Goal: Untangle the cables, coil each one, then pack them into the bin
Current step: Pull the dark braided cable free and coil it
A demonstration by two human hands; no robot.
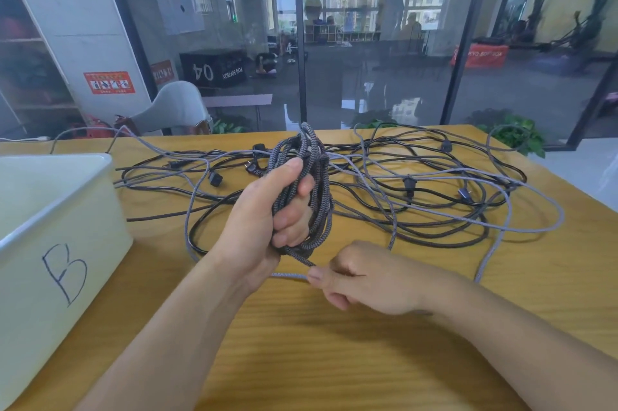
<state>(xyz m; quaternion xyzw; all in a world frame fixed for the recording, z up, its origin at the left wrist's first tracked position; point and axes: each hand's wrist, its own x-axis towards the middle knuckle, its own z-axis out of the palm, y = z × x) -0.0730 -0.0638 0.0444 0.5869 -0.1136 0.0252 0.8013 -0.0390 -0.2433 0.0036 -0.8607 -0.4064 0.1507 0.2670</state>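
1. Coil (pixel 306 196) of dark braided cable, several loops, stands upright above the tabletop's (pixel 334 343) middle.
2. Left hand (pixel 267 210) clenches those loops; right hand (pixel 364 280) pinches the coil's loose tail (thumb against curled fingers) just below.
3. Tangled cables (pixel 418 196) sprawl toward the far edge; bin (pixel 57 210) sits at the left edge.

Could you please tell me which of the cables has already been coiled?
The braided cable gripped in the left hand; the other cables lie loose and tangled across the table.

Left hand (pixel 267 210) raised, fingers curled; right hand (pixel 364 280) pinching
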